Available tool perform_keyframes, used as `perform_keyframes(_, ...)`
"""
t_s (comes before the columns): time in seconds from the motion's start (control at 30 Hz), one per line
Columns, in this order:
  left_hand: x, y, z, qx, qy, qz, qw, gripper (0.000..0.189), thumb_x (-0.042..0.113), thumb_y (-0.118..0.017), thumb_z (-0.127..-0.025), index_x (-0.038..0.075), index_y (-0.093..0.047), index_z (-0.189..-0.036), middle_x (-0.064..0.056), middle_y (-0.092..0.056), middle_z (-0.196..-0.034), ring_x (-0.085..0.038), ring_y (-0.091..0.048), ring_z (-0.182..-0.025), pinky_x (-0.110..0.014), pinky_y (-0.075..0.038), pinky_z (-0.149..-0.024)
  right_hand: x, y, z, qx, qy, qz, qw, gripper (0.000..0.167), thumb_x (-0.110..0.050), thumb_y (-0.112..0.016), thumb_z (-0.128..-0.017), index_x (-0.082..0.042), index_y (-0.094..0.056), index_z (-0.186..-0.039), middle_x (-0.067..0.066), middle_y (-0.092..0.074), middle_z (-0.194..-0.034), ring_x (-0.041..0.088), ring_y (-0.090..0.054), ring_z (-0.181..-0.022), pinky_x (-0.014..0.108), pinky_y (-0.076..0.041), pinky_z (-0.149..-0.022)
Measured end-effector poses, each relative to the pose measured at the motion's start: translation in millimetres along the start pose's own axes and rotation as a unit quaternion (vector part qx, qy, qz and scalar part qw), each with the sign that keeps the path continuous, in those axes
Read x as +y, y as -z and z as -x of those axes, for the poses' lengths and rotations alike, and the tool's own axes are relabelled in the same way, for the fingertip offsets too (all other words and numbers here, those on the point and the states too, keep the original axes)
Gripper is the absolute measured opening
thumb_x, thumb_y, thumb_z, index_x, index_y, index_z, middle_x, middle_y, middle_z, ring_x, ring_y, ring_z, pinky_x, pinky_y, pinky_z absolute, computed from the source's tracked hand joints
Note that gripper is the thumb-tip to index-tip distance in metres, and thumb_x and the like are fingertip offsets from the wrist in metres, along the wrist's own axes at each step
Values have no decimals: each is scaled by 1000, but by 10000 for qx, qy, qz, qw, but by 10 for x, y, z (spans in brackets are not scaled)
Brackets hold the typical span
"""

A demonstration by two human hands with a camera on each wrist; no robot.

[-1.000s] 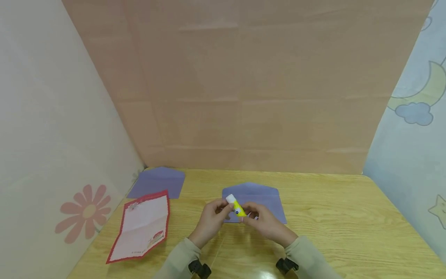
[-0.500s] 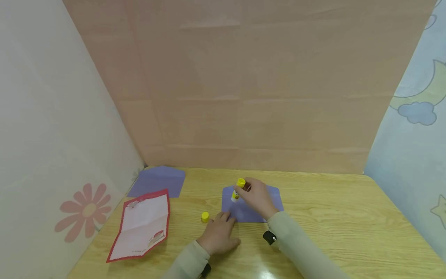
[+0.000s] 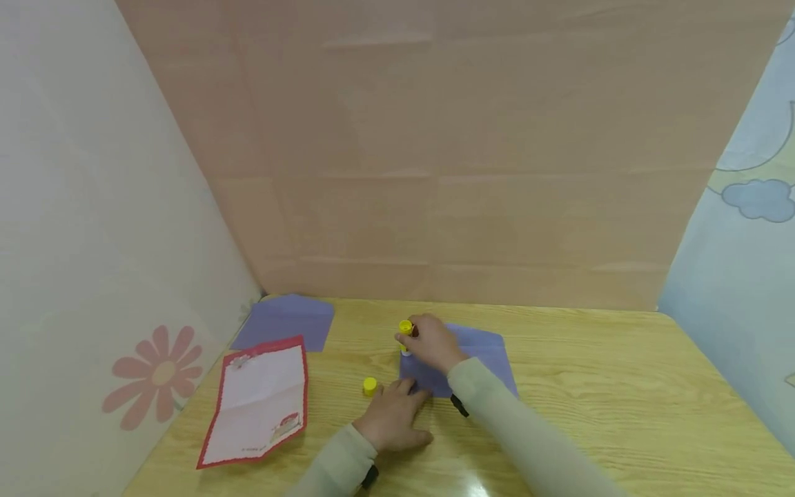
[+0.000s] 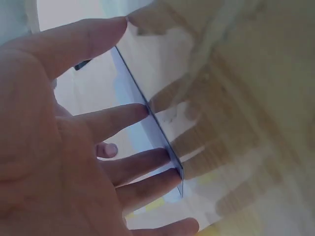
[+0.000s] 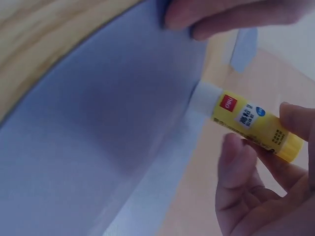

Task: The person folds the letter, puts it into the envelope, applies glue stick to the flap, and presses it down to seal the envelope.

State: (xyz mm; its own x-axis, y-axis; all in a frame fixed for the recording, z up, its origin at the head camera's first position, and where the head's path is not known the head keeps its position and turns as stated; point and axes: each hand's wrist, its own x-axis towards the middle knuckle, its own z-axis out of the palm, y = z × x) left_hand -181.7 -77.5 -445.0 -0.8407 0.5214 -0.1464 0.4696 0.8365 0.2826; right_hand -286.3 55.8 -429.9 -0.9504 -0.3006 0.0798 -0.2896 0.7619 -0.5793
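A purple envelope (image 3: 478,355) lies on the wooden table with its flap toward the back. My right hand (image 3: 431,339) pinches a yellow and white glue stick (image 5: 253,120) between thumb and fingers. The stick's white end is down at the envelope's left side, near the flap fold; its yellow base (image 3: 406,326) points up. With fingers spread, my left hand (image 3: 393,417) rests its fingertips on the envelope's near left edge, as the left wrist view also shows at the envelope (image 4: 140,105). The yellow cap (image 3: 370,386) stands on the table just left of that hand.
A creased white card with a red border (image 3: 263,404) lies at the left of the table. Behind it is a second purple envelope (image 3: 288,324), near the back left corner. A brown paper sheet (image 3: 428,152) hangs behind the table.
Both hands were on the glue stick; the left let go and moved to the envelope. The cap appeared on the table. The right hand turned the stick white end down and moved it left.
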Motion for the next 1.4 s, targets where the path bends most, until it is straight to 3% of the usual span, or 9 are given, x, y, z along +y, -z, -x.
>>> perform_keyframes(0.17,26,-13,7,30,-28,-20,10000,70,53,-70,-85,21,-55,-145,-13,-47,-148,-36,-44,-137,-61,-36,-108,6,-42,1,-162,6,-28,9999,38,-34,-65,-98,-8,-63,-125,4,-67,-103,16,-64,-85,38,-54,-73)
perform_keyframes(0.37,47,10,-5,-38,-92,-130,9999,69,54,-68,-86,18,-56,-144,-13,-49,-145,-34,-45,-135,-50,-38,-111,34,-11,50,-215,211,-56,9995,22,-27,-63,-100,-9,-63,-113,4,-66,-98,12,-61,-75,34,-52,-67)
perform_keyframes(0.6,67,25,-5,-22,-102,-98,9999,71,53,-70,-86,17,-54,-145,-15,-48,-145,-35,-44,-136,-49,-38,-111,108,75,123,-259,230,-119,9993,13,-24,-63,-100,-11,-61,-103,1,-64,-93,11,-59,-71,34,-50,-64)
perform_keyframes(1.13,44,-30,-39,12,-75,-203,9998,72,54,-70,-85,18,-54,-145,-15,-50,-143,-34,-46,-134,-46,-38,-111,368,307,363,-50,-106,225,9997,16,-27,-68,-97,-13,-62,-102,0,-64,-91,11,-56,-69,34,-48,-63)
perform_keyframes(1.4,49,-8,-16,-57,26,-204,9998,71,54,-71,-85,18,-55,-145,-15,-49,-144,-34,-45,-135,-47,-37,-112,533,435,501,123,-381,442,9982,29,-30,-69,-96,-9,-63,-115,4,-68,-100,13,-62,-76,36,-51,-65)
